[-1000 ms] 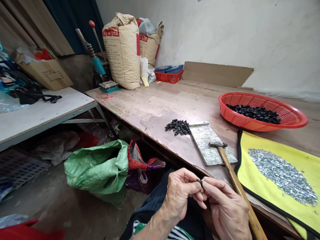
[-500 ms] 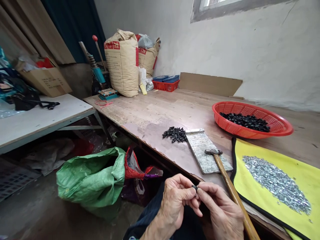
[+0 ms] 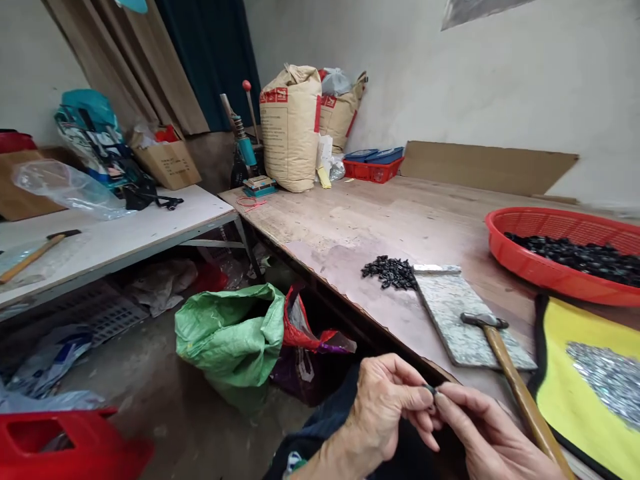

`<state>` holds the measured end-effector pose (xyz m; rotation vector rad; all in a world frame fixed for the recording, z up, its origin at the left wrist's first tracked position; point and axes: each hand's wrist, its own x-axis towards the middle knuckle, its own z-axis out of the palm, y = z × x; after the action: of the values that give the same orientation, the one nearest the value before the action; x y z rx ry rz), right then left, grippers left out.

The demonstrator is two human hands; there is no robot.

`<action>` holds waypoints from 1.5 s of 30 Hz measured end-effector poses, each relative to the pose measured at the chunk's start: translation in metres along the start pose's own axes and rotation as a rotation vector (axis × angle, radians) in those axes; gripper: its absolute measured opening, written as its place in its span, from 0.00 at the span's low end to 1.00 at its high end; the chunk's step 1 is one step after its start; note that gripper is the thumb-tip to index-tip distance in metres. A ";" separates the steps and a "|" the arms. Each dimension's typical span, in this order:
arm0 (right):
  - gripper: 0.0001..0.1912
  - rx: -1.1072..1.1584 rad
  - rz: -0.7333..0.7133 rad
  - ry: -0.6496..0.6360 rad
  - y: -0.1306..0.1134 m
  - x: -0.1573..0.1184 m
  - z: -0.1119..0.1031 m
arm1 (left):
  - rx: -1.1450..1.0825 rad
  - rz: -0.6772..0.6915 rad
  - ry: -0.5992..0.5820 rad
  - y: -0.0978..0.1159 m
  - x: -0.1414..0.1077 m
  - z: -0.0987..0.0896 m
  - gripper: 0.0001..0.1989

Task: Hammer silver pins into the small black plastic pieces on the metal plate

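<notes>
My left hand [image 3: 385, 407] and my right hand [image 3: 493, 433] meet at the fingertips, both pinching a small black piece [image 3: 429, 389] that is mostly hidden by the fingers. Beyond them, a loose heap of small black pieces [image 3: 390, 273] lies on the wooden table [image 3: 380, 213]. A grey stone slab [image 3: 467, 320] sits to its right, with a wooden-handled ball-peen hammer [image 3: 520, 377] resting across it. A red plastic basket [image 3: 530, 263] holds more black pieces. Silver pieces [image 3: 610, 380] are spread on a yellow mat [image 3: 570, 413].
A green woven sack [image 3: 233, 333] and a red plastic bag [image 3: 295, 327] stand on the floor below the table edge. Paper sacks [image 3: 290, 127] lean at the back. A white table [image 3: 125, 247] on the left bears another hammer [image 3: 37, 257]. A red crate [image 3: 65, 443] sits on the floor.
The whole scene has shifted right and the view takes in more on the left, as my head has turned. Both hands still pinch the black piece.
</notes>
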<state>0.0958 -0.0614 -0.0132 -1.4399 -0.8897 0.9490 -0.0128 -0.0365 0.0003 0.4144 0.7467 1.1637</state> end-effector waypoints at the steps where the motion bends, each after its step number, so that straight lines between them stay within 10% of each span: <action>1: 0.22 -0.019 -0.002 -0.013 -0.007 0.001 -0.002 | 0.004 -0.003 -0.006 0.002 0.000 -0.001 0.13; 9: 0.16 -1.040 -0.453 0.241 -0.036 0.046 -0.048 | 0.118 0.068 -0.040 0.023 0.020 0.002 0.14; 13: 0.09 -1.410 -0.265 0.013 -0.035 0.062 -0.057 | 0.209 0.092 -0.033 0.024 0.048 0.015 0.15; 20: 0.08 -1.125 0.044 -0.110 -0.039 0.087 -0.061 | 0.391 0.060 0.003 0.015 0.092 0.036 0.10; 28: 0.15 0.079 0.510 -0.296 -0.037 0.076 -0.075 | 0.485 0.017 0.050 0.003 0.105 0.041 0.09; 36: 0.14 -0.779 -0.253 0.002 -0.025 0.056 -0.068 | 0.521 -0.004 0.084 0.003 0.108 0.043 0.09; 45: 0.17 -1.122 -0.795 0.158 -0.031 0.041 -0.051 | 0.524 -0.001 0.111 0.001 0.106 0.041 0.08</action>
<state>0.1589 -0.0408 0.0170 -1.7427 -1.8188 -0.3638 0.0376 0.0660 -0.0037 0.7884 1.1530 0.9866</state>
